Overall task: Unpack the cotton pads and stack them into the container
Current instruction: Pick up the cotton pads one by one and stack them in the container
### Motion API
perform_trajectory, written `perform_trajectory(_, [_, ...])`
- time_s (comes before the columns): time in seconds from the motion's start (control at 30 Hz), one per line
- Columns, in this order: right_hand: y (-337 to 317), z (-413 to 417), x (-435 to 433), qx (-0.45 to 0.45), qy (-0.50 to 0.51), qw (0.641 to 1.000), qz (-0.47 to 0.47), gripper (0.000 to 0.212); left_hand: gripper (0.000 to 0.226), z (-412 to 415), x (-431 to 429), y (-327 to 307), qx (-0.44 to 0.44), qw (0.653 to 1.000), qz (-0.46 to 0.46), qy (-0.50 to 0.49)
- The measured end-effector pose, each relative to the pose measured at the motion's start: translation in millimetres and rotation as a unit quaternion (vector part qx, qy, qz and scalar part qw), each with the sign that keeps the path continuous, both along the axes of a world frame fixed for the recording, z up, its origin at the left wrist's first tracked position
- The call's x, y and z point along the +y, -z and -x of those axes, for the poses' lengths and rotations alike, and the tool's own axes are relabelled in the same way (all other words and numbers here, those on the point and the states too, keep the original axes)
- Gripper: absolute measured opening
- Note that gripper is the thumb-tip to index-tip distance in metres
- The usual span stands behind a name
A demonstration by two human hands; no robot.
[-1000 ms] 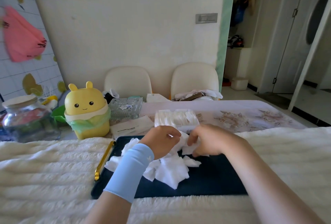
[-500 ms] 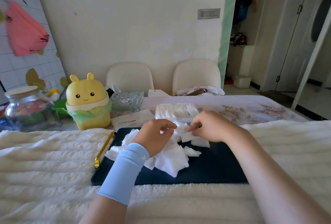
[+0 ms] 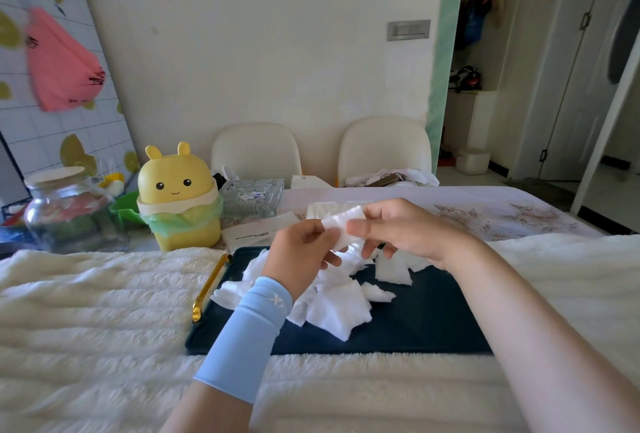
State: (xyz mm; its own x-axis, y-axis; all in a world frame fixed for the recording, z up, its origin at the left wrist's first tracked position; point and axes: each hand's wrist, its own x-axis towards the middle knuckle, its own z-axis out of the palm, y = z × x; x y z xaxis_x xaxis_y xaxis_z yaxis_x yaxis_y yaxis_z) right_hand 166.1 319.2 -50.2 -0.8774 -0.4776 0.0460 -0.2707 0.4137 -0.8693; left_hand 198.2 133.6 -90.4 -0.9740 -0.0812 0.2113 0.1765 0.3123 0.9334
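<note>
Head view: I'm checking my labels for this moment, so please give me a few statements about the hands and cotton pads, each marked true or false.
1. The left hand and right hand together hold a small stack of cotton pads above the tray. True.
2. The loose pads lie on the white blanket. False: they lie on the dark blue tray.
3. The yellow bin stands to the right of the tray. False: it stands behind the tray's left end.
4. A light blue sleeve covers the left forearm. True.
</note>
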Motion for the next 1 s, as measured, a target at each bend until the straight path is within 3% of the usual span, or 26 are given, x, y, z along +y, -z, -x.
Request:
perform_trajectory(0.13, [8.8, 6.9, -4.7, 0.039, 0.073, 0.996, 0.046, 0.007, 0.020, 0.0, -2.0, -1.6, -0.027, 0.999, -0.017, 0.003])
perform_trajectory(0.27, [10.3, 6.1, -6.6, 0.065, 0.043, 0.997, 0.012, 0.005, 0.023, -3.9, 0.0, -4.1, -0.027, 0.999, 0.024, 0.028])
perform_trajectory(0.37, [7.9, 8.1, -3.5, 0.082, 0.040, 0.996, 0.010, 0.009, 0.011, -5.9, -0.6, -5.0, -0.017, 0.999, 0.048, 0.017])
perform_trajectory(0.47, [14.1, 19.1, 13.7, 0.136, 0.112, 0.979, -0.105, 0.008, 0.011, -5.9, -3.9, -4.5, -0.038, 0.999, -0.007, 0.013])
perform_trajectory(0.57, [28.8, 25.6, 28.2, 0.139, 0.141, 0.935, -0.295, 0.014, 0.011, -6.0, -4.7, -3.7, -0.049, 0.997, -0.052, 0.016])
perform_trajectory(0.63, [37.0, 27.3, 28.1, 0.111, 0.123, 0.916, -0.366, 0.027, 0.012, -5.7, -3.8, -2.6, -0.054, 0.996, -0.069, 0.023])
perform_trajectory(0.77, [37.6, 29.4, 26.7, 0.069, 0.100, 0.918, -0.378, 0.058, 0.011, -5.1, -3.2, -1.6, -0.052, 0.996, -0.063, 0.024])
perform_trajectory(0.83, [35.9, 29.7, 27.8, 0.048, 0.087, 0.921, -0.377, 0.063, 0.011, -4.6, -3.7, -1.8, -0.048, 0.997, -0.060, 0.020])
perform_trajectory(0.97, [37.1, 29.1, 29.0, 0.066, 0.081, 0.921, -0.376, 0.022, 0.013, -3.8, -4.8, -1.5, -0.037, 0.998, -0.046, 0.012])
perform_trajectory(1.0, [37.0, 28.9, 29.7, 0.069, 0.085, 0.924, -0.366, 0.021, 0.013, -4.1, -5.3, -1.7, -0.036, 0.998, -0.046, 0.009])
